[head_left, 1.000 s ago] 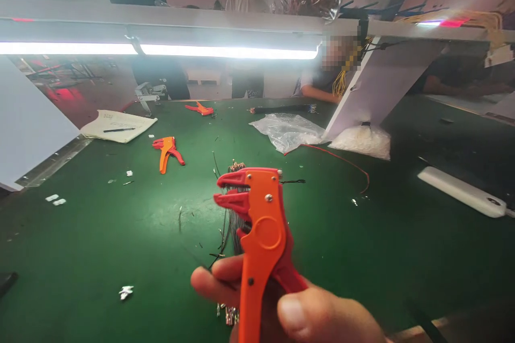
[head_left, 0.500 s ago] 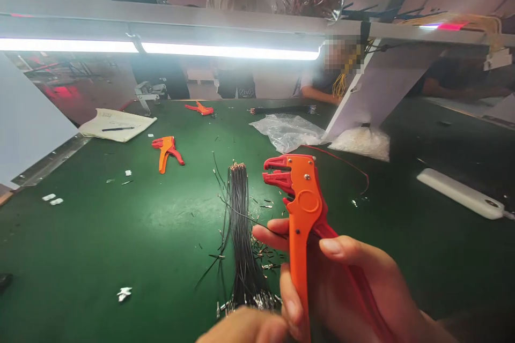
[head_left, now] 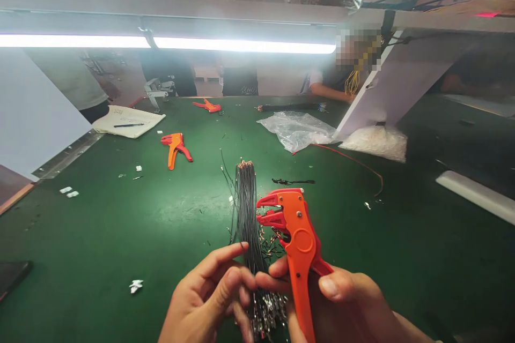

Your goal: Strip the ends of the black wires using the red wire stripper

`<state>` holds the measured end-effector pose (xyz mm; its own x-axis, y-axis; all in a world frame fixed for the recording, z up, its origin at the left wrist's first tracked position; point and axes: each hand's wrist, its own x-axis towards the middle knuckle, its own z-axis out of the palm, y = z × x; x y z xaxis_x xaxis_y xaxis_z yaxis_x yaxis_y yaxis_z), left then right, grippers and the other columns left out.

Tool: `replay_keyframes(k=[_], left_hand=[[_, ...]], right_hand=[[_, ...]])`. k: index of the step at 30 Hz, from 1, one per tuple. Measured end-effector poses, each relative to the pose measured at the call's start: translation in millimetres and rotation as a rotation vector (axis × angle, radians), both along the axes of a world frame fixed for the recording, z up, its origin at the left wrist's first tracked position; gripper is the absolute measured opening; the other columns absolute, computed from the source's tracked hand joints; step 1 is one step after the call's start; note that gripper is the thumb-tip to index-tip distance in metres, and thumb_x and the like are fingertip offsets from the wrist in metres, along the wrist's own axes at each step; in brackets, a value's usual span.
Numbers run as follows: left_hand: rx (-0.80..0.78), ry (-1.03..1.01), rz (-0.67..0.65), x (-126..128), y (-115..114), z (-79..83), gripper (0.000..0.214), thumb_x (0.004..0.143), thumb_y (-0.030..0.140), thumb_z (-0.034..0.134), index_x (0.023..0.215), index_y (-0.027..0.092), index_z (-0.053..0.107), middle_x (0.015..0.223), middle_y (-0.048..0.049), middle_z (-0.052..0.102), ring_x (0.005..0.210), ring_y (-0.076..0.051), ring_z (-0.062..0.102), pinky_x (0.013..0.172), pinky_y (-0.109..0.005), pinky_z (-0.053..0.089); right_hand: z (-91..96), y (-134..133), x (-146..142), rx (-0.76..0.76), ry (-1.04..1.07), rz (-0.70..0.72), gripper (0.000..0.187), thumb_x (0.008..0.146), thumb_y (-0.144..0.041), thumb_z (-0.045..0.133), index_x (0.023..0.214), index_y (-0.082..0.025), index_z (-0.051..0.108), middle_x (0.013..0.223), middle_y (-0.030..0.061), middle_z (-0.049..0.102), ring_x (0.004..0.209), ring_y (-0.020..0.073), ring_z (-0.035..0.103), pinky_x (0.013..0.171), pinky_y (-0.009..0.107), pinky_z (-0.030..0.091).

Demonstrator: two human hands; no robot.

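Observation:
My right hand [head_left: 350, 295] grips an orange and red wire stripper [head_left: 302, 241] by its handles, its red jaws apart and pointing left. Nothing shows between the jaws. A long bundle of thin black wires [head_left: 247, 209] lies on the green table, with copper ends at the far side and metal terminals at the near side. Over the near part of the bundle is my left hand [head_left: 213, 292], fingers spread and loosely bent, its fingertips close to those of my right hand. I make out no wire held in it. Short black offcuts [head_left: 270, 244] lie beside the bundle.
Two more wire strippers [head_left: 176, 150] [head_left: 207, 105] lie further back. A notebook [head_left: 131, 121] with a pen, a plastic bag [head_left: 298, 129] and a bag of white pieces [head_left: 376, 142] are around. A lamp [head_left: 241, 45] hangs across; people are beyond the table.
My left hand has risen from the bottom edge to the wire bundle. The wire stripper is lower in view. The wire that ran to my right fingers no longer shows there; a small black clump appears behind the tool.

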<state>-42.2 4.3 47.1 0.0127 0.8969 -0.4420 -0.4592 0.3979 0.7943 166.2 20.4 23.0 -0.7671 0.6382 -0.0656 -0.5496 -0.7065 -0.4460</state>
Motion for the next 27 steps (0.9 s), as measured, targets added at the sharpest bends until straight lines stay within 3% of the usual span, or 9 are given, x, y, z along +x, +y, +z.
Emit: replay_keyframes(k=[3,9,13,18,22,27], left_hand=[[-0.078,-0.105,-0.059,-1.3,8.8,-12.6,0.052,0.062,0.046,0.091,0.100,0.014,0.077,0.057,-0.0011,0.067,0.036,-0.012,0.057,0.031,-0.021,0.049],[0.010,-0.185,-0.045,2.2,15.9,-23.7,0.032,0.065,0.040,0.091,0.079,0.015,0.077,0.059,-0.0043,0.072,0.039,-0.012,0.061,0.037,-0.020,0.053],[0.035,-0.111,0.161,-0.8,19.0,-18.6,0.030,0.058,0.033,0.095,0.073,0.013,0.078,0.065,-0.0084,0.076,0.051,-0.015,0.067,0.041,-0.019,0.055],[-0.027,-0.184,0.446,4.4,23.0,-3.3,0.039,0.047,0.037,0.099,0.075,0.019,0.079,0.066,-0.0026,0.077,0.052,-0.011,0.064,0.035,-0.013,0.047],[-0.044,-0.292,0.409,15.4,25.1,4.1,0.038,0.048,0.037,0.098,0.075,0.021,0.078,0.059,0.0033,0.071,0.047,-0.008,0.061,0.033,-0.010,0.043],[-0.011,-0.261,0.435,19.1,26.1,1.5,0.037,0.056,0.038,0.096,0.081,0.019,0.078,0.064,0.0032,0.073,0.047,-0.007,0.060,0.034,-0.012,0.046]], right_hand=[[-4.9,4.2,-2.6,-0.033,-0.043,-0.008,0.047,0.082,-0.028,0.057,0.126,-0.015,0.069,0.134,0.0142,0.069,0.074,0.0173,0.075,0.071,0.031,0.051],[-17.5,15.2,4.8,-0.005,-0.058,0.041,0.050,0.082,-0.029,0.057,0.127,-0.011,0.066,0.134,0.0192,0.067,0.072,0.0190,0.076,0.072,0.032,0.055],[-38.1,17.8,9.6,0.113,-0.095,0.003,0.051,0.084,-0.029,0.064,0.133,-0.012,0.060,0.127,0.0242,0.070,0.075,0.0211,0.077,0.068,0.032,0.057],[-51.0,14.8,8.6,0.183,-0.118,-0.010,0.050,0.085,-0.031,0.070,0.131,-0.013,0.061,0.111,0.0189,0.077,0.078,0.0194,0.077,0.070,0.028,0.056],[-51.3,10.7,5.0,0.150,-0.088,-0.004,0.051,0.083,-0.030,0.071,0.130,-0.012,0.063,0.112,0.0190,0.077,0.080,0.0180,0.075,0.072,0.027,0.054],[-52.4,6.3,3.3,0.111,-0.072,0.051,0.054,0.080,-0.028,0.075,0.130,-0.010,0.064,0.113,0.0210,0.076,0.083,0.0168,0.075,0.075,0.024,0.052]])
